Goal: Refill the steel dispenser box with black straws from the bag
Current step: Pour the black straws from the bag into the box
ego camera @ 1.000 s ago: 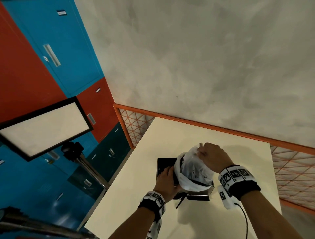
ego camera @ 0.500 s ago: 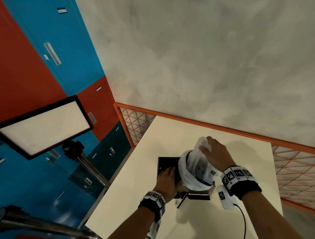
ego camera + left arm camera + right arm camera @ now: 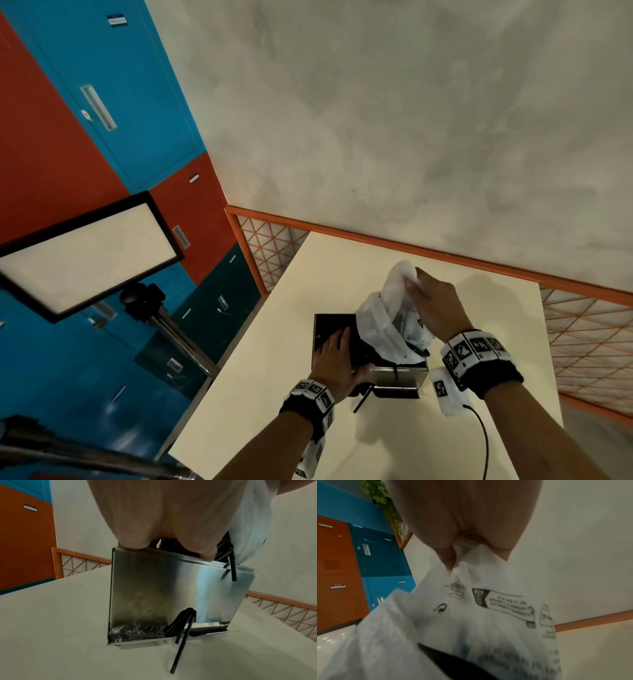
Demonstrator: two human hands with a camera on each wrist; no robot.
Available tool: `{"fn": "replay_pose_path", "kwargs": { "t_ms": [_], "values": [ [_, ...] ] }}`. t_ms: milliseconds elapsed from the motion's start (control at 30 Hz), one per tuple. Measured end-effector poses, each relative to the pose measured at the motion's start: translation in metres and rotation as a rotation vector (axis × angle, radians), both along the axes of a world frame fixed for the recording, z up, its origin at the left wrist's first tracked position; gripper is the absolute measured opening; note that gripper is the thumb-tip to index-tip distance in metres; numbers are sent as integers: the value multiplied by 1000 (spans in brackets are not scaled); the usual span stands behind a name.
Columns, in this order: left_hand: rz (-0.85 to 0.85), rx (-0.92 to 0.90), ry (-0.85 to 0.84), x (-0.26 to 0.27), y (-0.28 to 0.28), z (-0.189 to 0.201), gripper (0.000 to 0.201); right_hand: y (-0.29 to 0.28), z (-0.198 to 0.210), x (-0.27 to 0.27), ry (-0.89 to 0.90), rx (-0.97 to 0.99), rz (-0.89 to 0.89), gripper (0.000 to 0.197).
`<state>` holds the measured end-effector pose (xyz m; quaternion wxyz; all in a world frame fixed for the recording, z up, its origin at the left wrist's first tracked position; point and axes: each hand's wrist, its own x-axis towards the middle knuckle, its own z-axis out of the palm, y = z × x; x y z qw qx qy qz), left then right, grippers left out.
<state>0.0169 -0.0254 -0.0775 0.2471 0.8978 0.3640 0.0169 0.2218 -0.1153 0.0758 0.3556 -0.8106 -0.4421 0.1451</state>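
Note:
The steel dispenser box stands on the cream table with its dark lid swung open to the left. My left hand holds the box at its top, thumb on the front edge. My right hand pinches the bottom of the white plastic bag and holds it mouth-down over the box. In the left wrist view black straws lie in the box's bottom slot, one poking onto the table, others over the top edge. The right wrist view shows the printed bag.
An orange-framed lattice rail runs behind the table against a grey wall. Blue and orange lockers stand to the left, with a framed light panel on a stand beside the table's left edge. A black cable trails from my right wrist.
My right hand has lifted the bag's bottom higher and further back, so the bag now hangs stretched and taller over the box. The left hand has stayed on the box.

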Motion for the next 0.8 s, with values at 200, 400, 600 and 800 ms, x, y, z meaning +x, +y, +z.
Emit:
{"fn": "replay_pose_path", "kwargs": {
  "t_ms": [200,400,600,800],
  "values": [
    [10,-11,4,0,-2,5,103,-3,-16,8,-11,11,-288,35],
    [18,2,-17,1,1,-6,109,-7,-11,3,65,-295,69,51],
    [-32,2,49,0,-2,4,107,-9,-23,0,-79,-481,241,42],
    [-94,78,9,10,-32,18,122,-7,-25,10,11,-377,14,33]
  ]
}}
